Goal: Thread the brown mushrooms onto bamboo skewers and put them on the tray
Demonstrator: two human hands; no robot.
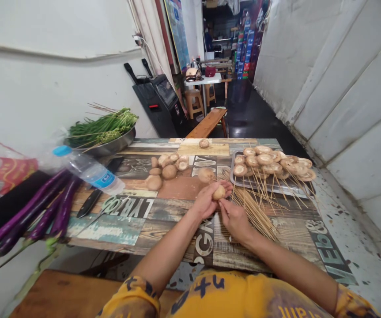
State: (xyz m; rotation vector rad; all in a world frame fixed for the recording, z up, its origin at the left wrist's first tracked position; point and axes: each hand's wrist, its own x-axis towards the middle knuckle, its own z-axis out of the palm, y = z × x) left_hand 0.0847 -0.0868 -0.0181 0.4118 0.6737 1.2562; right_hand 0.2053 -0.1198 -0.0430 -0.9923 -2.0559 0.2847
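Observation:
A round tan mushroom rests in my left hand, palm up with its fingers curled around the cap. My right hand is pinched closed at the mushroom's lower edge; whatever lies between its fingertips is too small or hidden to make out. Beneath and right of my hands lies a bundle of thin wooden skewers. Just beyond my left hand is another mushroom. Several loose mushrooms are grouped farther left. At right, a tray holds a pile of skewered mushrooms.
A water bottle lies across the table's left side near a black-handled knife and purple eggplants. Behind them, a metal bowl holds skewered greens. One mushroom sits by the far edge. A wooden bench stands beyond.

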